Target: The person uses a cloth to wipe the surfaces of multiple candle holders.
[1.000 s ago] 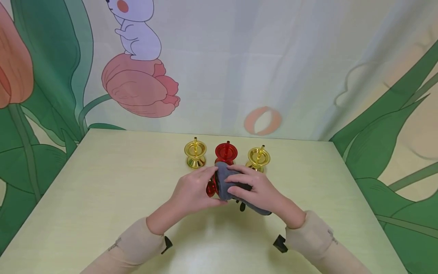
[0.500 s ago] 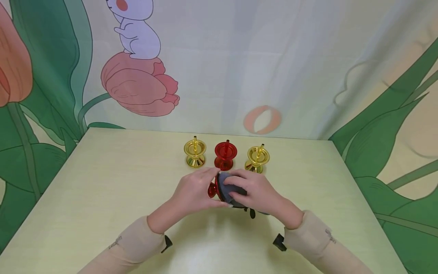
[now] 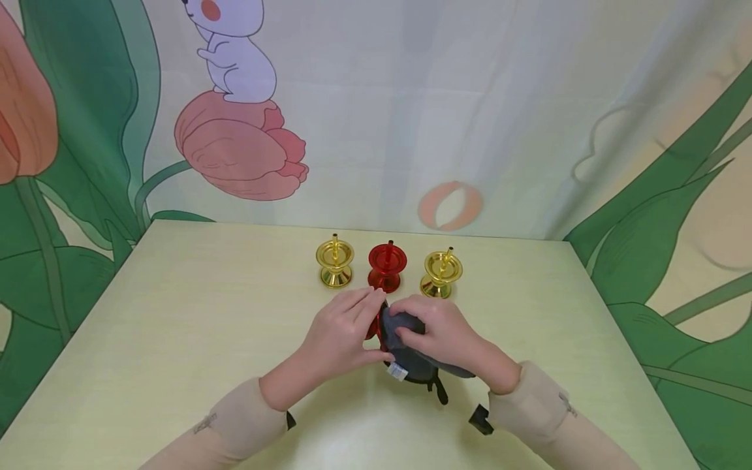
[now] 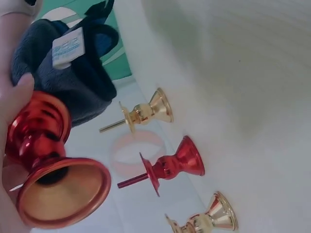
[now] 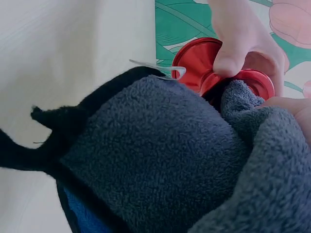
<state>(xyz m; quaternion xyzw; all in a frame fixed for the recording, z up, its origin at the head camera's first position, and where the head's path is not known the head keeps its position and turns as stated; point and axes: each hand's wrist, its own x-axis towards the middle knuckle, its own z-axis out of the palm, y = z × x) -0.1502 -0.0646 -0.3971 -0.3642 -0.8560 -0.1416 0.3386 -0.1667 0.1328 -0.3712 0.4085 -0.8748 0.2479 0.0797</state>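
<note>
My left hand (image 3: 337,329) grips a shiny red candle holder (image 4: 41,136) by its dish end, tipped on its side. Its hollow, gold-lined base faces the left wrist camera. My right hand (image 3: 443,329) holds a bunched grey fleecy cloth (image 5: 160,150) with a black edge, a loop and a white tag (image 3: 397,371). The cloth is pressed against the dish of the held candle holder, and in the right wrist view part of it goes inside the rim. In the head view my left fingers and the cloth hide most of this candle holder.
Behind my hands three more candle holders stand upright in a row on the pale table (image 3: 205,313): a gold one (image 3: 336,277) at left, a red one (image 3: 384,282) in the middle, a gold one (image 3: 436,286) at right. A printed curtain (image 3: 364,130) hangs behind the table.
The cloth has shifted and turned against the candle holder, hanging lower with its white tag now showing. Both hands have come slightly nearer the front. The standing candle holders stay put.
</note>
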